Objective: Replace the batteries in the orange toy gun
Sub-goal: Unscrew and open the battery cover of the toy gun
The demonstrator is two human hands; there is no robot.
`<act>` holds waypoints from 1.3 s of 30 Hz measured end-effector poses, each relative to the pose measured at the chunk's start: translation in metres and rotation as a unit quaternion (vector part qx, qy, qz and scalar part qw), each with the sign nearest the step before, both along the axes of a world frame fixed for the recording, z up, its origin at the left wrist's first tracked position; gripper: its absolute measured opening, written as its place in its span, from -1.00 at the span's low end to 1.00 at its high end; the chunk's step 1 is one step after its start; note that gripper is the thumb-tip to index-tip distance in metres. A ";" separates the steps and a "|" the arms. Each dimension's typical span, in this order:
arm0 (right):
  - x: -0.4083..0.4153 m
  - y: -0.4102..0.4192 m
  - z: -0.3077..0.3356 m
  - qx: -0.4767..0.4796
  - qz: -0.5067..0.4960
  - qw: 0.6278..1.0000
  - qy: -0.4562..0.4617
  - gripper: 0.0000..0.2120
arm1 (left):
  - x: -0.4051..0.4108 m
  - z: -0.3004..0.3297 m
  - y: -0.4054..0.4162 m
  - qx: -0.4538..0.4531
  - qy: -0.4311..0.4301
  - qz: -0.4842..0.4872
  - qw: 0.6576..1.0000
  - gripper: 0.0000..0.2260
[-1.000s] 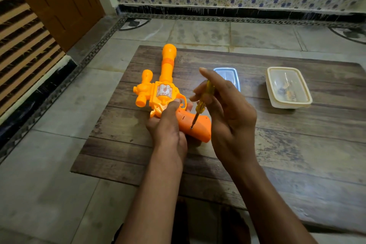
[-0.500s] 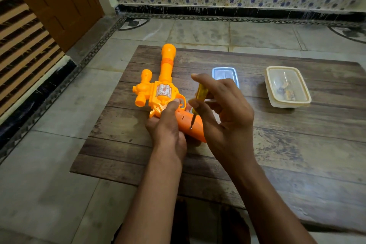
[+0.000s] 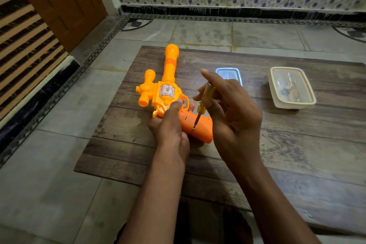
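A: Where's the orange plastic toy gun point(image 3: 168, 93)?

B: Lying on its side on the dark wooden table point(image 3: 297, 144), barrel pointing away from the person, grip nearest them. The left hand point(image 3: 170, 127) has its fingers wrapped around the body by the trigger, pinning it down.

A: And the other hand?

B: The right hand point(image 3: 233, 113) pinches a small yellow-handled screwdriver point(image 3: 203, 103) between thumb and fingers, tip seated on the silver screw point(image 3: 193, 128) in the grip.

A: So which step?

B: Undoing the battery cover, I'd judge. It looks closed. Next calls for turning the driver with steady downward pressure so the tip doesn't slip, then lifting the screw out.

A: Count things for me.

B: One gun, one screwdriver, one screw visible. Beyond them, one small clear blue-tinted tray point(image 3: 229, 74), partly hidden by the hand, and one cream plastic rectangular container point(image 3: 275, 85) holding small items I can't identify. No batteries visible.
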State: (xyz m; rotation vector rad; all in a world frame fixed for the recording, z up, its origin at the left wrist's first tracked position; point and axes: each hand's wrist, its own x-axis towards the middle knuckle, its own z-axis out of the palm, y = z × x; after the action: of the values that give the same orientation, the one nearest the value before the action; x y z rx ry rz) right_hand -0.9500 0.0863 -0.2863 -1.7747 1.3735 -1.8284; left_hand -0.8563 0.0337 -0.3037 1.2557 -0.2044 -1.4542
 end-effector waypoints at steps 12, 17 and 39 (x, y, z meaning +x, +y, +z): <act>0.001 0.003 -0.001 -0.006 -0.002 0.999 -0.039 -0.58 | -0.001 0.001 -0.001 0.008 0.038 0.012 0.999 -0.64; 0.004 0.004 0.001 -0.027 -0.017 0.998 -0.050 -0.64 | 0.003 -0.006 -0.005 -0.004 0.066 0.003 0.998 -0.56; -0.028 -0.107 -0.040 -0.017 0.004 0.900 0.437 -0.66 | 0.029 -0.009 -0.017 0.052 0.020 0.030 0.998 -0.49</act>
State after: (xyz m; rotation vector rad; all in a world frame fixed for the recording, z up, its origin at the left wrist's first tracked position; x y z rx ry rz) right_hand -0.9784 -0.0205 -0.3262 -2.7762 1.5606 -1.0288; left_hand -0.8278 0.0166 -0.3131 1.3035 -0.0636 -1.4518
